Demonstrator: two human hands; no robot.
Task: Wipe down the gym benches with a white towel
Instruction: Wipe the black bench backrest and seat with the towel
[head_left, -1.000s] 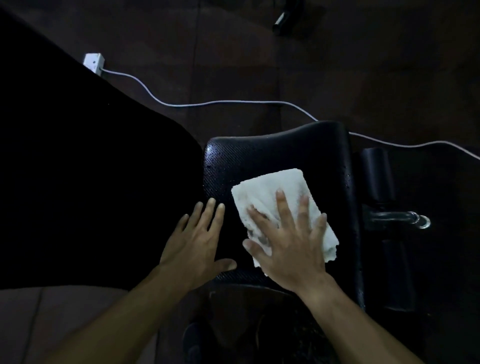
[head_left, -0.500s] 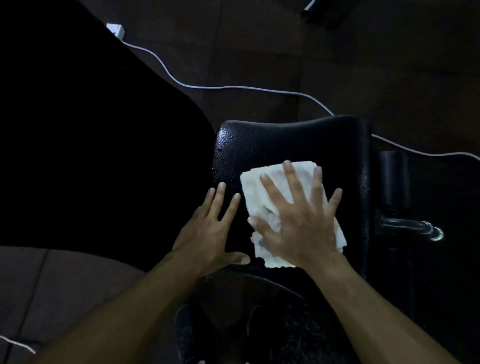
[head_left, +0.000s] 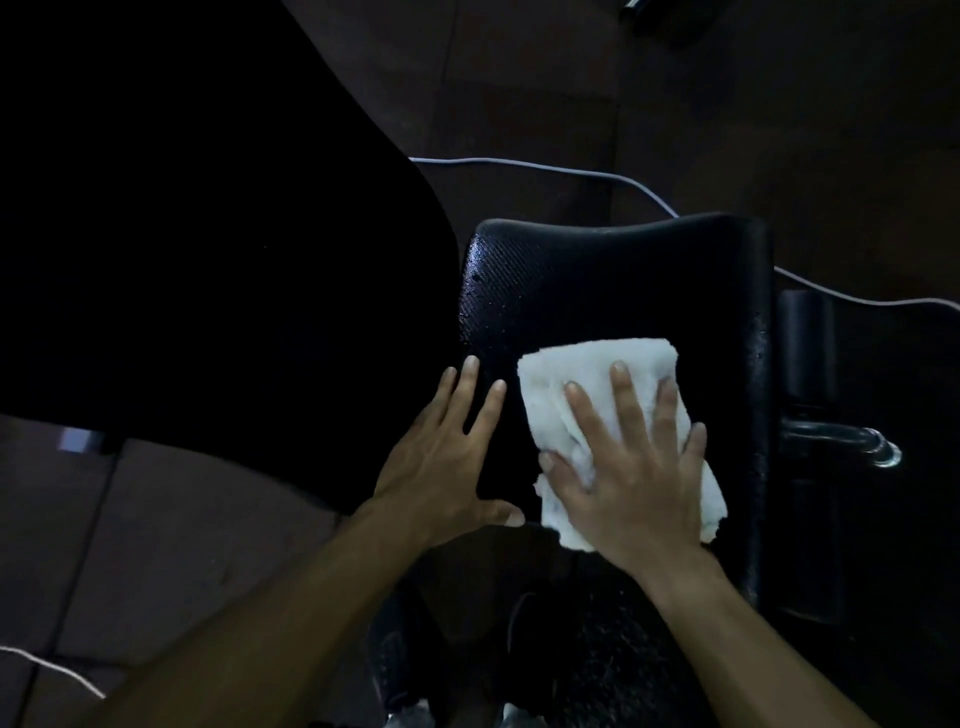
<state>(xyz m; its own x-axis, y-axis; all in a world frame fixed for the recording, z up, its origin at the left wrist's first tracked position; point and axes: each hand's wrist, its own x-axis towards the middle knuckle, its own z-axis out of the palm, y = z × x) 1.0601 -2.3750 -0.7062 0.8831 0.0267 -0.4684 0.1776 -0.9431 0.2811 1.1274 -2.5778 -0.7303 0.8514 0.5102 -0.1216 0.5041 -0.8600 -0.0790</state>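
My right hand (head_left: 631, 467) presses flat, fingers spread, on the white towel (head_left: 613, 426) at the near right of the black bench pad (head_left: 597, 291). My left hand (head_left: 452, 457) rests spread just beside it.

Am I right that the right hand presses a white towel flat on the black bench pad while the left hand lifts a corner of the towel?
Not quite. In the head view the left hand rests flat on the bench pad beside the towel, apart from it. The right hand does press the towel flat.
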